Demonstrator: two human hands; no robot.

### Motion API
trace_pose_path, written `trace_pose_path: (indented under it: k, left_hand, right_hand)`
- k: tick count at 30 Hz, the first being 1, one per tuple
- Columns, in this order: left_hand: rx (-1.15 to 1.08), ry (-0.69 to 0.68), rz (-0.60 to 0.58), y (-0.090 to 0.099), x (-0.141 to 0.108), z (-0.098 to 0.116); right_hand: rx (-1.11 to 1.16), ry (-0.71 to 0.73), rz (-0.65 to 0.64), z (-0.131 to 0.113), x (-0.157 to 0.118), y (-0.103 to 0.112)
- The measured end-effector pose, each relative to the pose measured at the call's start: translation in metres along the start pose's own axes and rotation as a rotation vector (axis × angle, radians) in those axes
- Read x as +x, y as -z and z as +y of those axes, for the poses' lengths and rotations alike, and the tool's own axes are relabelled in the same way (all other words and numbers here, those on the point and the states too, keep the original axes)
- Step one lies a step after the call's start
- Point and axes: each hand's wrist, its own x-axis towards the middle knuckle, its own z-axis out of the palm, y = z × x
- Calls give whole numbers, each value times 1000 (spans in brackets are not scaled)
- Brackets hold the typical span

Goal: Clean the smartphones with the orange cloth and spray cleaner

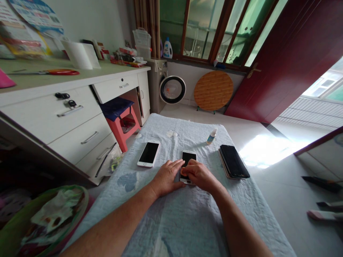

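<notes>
A white-framed smartphone with a dark screen lies face up on the light blue quilted cloth. My left hand grips its left side, fingers at the upper edge and thumb near the bottom. Over the screen, my right hand is closed, pressing a small orange piece against the glass; the fingers mostly cover it, so its kind is unclear. To the left rests another white smartphone. A small spray bottle stands beyond my right hand. Farther right is a stack of dark-screened devices.
The quilted cloth covers the table under my arms. A white desk and a red stool stand at left, above a green waste basket. Behind are a washing machine with its door open and a round wooden tabletop.
</notes>
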Motion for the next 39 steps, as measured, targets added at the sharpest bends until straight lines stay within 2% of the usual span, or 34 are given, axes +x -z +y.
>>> trace_pose_path:
  k: [3, 6, 22, 24, 26, 30, 32, 34, 39]
  left_hand:
    - [10, -9, -4, 0, 0, -1]
    - [13, -8, -3, 0, -1, -2]
    - [-45, -11, 31, -2, 0, 0]
    - [-44, 21, 43, -3, 0, -1]
    - [-43, 65, 50, -6, 0, -2]
    - [-53, 70, 61, -8, -1, -4]
    - [-56, 62, 73, -8, -2, -4]
    - [-63, 54, 89, -8, -2, -4]
    - [-68, 36, 116, -7, -3, -3]
  right_hand:
    - [56, 57, -102, 0, -2, 7]
    - [63, 51, -130, -1, -2, 11]
    - [-110, -188, 123, 22, 32, 11]
    - [-99, -194, 138, 21, 33, 11]
    - [-66, -159, 88, 16, 31, 13]
    - [-13, -19, -152, 2, 21, 17]
    - [-6, 27, -207, -3, 17, 18]
    - [-4, 24, -192, -3, 16, 17]
    - [-38, -84, -31, 6, 23, 12]
